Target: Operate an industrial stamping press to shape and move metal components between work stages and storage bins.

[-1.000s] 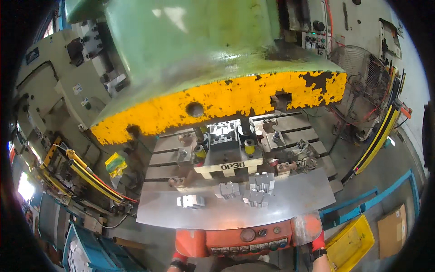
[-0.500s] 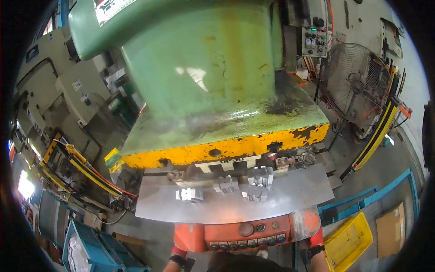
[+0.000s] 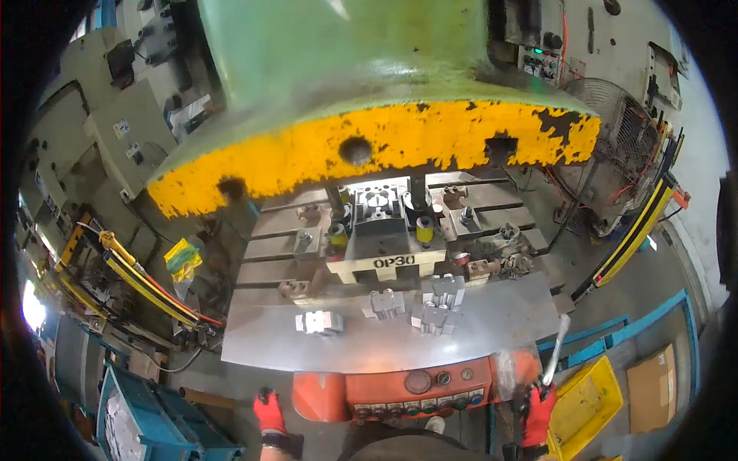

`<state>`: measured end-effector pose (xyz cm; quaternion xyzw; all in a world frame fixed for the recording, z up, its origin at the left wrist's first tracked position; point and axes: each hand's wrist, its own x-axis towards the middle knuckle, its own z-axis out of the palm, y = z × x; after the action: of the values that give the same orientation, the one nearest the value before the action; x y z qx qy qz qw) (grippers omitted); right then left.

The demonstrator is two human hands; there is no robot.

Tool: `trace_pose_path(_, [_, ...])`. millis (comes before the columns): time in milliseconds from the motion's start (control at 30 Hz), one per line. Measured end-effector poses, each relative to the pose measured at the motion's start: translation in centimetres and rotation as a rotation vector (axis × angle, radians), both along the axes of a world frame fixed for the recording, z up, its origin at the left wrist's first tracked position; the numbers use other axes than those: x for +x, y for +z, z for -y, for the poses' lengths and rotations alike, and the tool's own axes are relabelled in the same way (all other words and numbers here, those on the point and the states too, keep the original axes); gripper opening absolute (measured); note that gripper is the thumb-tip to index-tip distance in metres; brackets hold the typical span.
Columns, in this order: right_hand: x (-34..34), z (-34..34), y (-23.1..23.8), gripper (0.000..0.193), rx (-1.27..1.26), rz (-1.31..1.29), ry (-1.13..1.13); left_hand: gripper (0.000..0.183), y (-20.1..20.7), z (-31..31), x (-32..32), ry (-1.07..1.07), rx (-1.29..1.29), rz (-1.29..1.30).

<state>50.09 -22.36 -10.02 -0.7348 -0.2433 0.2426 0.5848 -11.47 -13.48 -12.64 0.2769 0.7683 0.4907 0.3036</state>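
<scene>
Tool (image 3: 556, 349) in right hand (image 3: 540, 412), long axis steep, tip up, slightly rightward

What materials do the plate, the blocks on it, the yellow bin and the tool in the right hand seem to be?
Plate: probably bare steel; smooth, grey, softly reflecting.
Blocks: metal, perhaps aluminium; silvery, with bright glints.
Bin: probably moulded plastic; yellow both inside and on the rim.
Tool: likely smooth metal; silvery and shining, though its small size leaves this open.
</scene>
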Motion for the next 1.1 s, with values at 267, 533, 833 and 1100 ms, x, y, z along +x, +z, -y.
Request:
trace_pose_path(267, [-12.5, -22.7, 19.6, 0.024, 0.104, -0.018, 0.754, 0.052, 6.4, -5.6, 2.7, -0.161, 0.480, -0.133])
trace_pose_path(533, [-17.1, -36.7, 21.6, 0.022, 0.040, 0.015, 0.876, 0.057, 10.2, -6.5, 5.6, -0.313, 0.431, -0.185])
trace_pose_path(833, [-18.7, -38.8, 11.3, 0.024, 0.226, 0.283, 0.663, 0.047, 11.7, -8.0, 4.4, -0.336, 0.475, -0.304])
trace_pose_path(1100, [-19.4, -38.2, 13.0, 0.021, 0.456, 0.450, 0.630, 0.049, 13.4, -10.6, 7.3, -0.457, 0.520, -0.446])
